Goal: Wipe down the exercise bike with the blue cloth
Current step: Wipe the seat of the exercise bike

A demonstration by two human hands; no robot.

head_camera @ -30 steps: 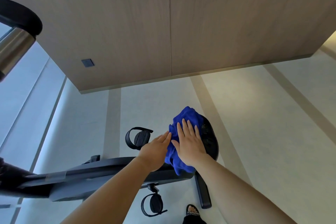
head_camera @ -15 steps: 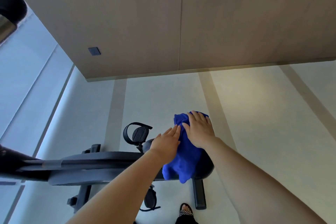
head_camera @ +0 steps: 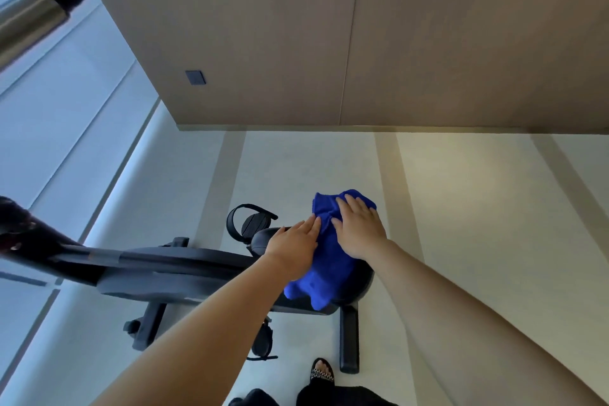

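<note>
A dark grey exercise bike (head_camera: 171, 269) stretches from the left edge to the middle of the view. Its black seat (head_camera: 359, 280) is mostly draped by the blue cloth (head_camera: 329, 267). My right hand (head_camera: 359, 229) lies flat on the far part of the cloth with straight fingers. My left hand (head_camera: 293, 245) rests flat beside it, on the cloth's left edge and the seat's nose. Both pedals with straps show, the far one (head_camera: 252, 224) above the frame, the near one (head_camera: 263, 344) below it.
A black handlebar grip on a metal tube (head_camera: 39, 6) juts in at the top left. The bike's rear floor bar (head_camera: 349, 339) and front bar (head_camera: 148, 330) stand on pale flooring. A wood-panelled wall (head_camera: 329, 36) runs behind. My sandalled foot (head_camera: 321, 371) is near the rear bar.
Both hands have slid with the cloth toward the far end of the seat. The cloth now trails over the seat's near side, hiding more of it.
</note>
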